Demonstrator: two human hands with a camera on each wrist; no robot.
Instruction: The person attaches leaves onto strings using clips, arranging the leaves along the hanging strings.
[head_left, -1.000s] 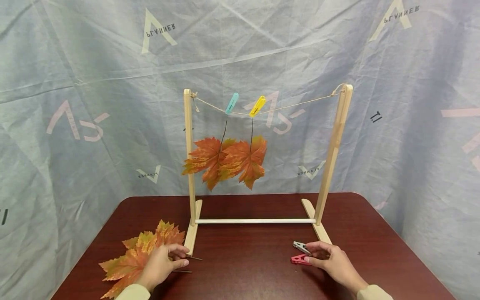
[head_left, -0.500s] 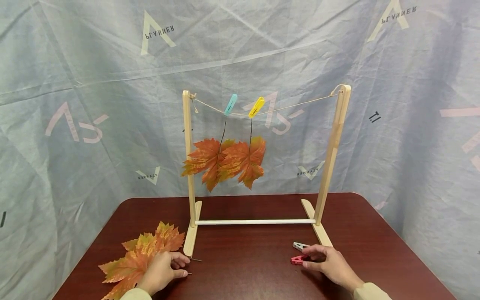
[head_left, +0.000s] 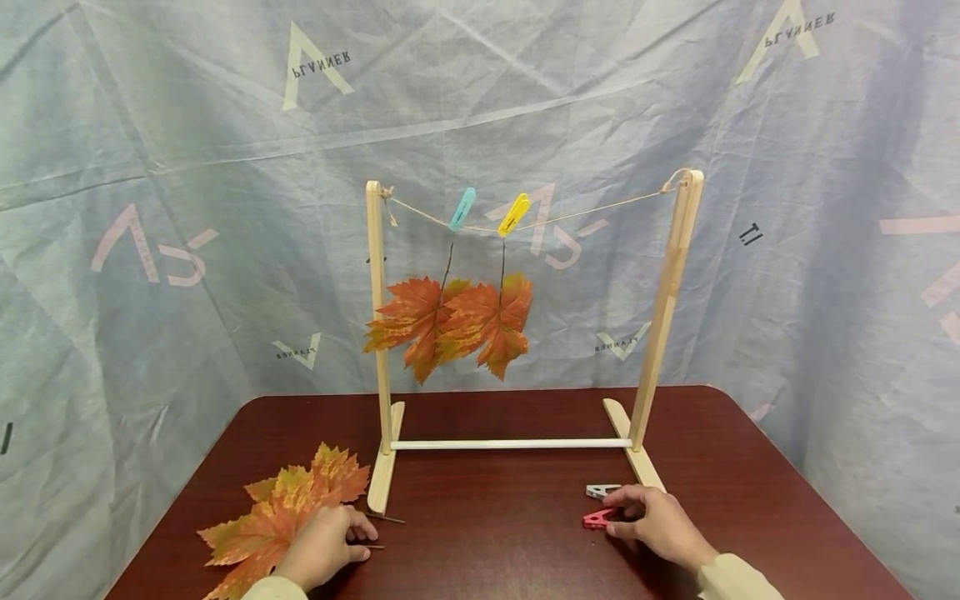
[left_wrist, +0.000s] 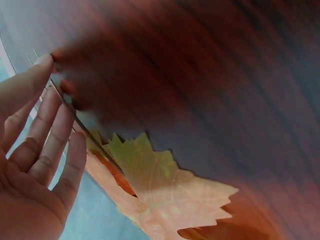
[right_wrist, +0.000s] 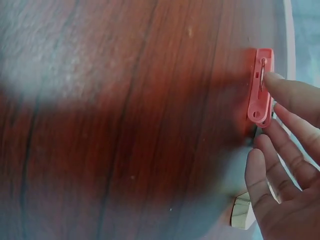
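Note:
My left hand [head_left: 326, 546] lies over two orange-yellow maple leaves [head_left: 255, 529] at the table's left front. Its thumb and fingers are loosely bent, apart on either side of the thin brown leaf stems [left_wrist: 92, 137]. At the right front, my right hand [head_left: 660, 525] reaches two clothespins lying on the table. Its thumb tip is right at the red clothespin [right_wrist: 260, 87], with the index fingertip close by and a gap between them. A grey clothespin [head_left: 602, 492] sits just behind the red one, partly hidden by the fingers.
A wooden frame [head_left: 663, 308] stands mid-table, with a string [head_left: 592, 212] between its posts. From it hang two maple leaves [head_left: 491, 325], under a light-blue clothespin [head_left: 462, 208] and a yellow clothespin [head_left: 514, 215]. A grey printed cloth [head_left: 225, 208] hangs behind the table [head_left: 495, 533].
Both hands shift only slightly. The right fingers have slid a little left over the red clothespin, and the left hand has dipped slightly by the stems. The hanging leaves stay put.

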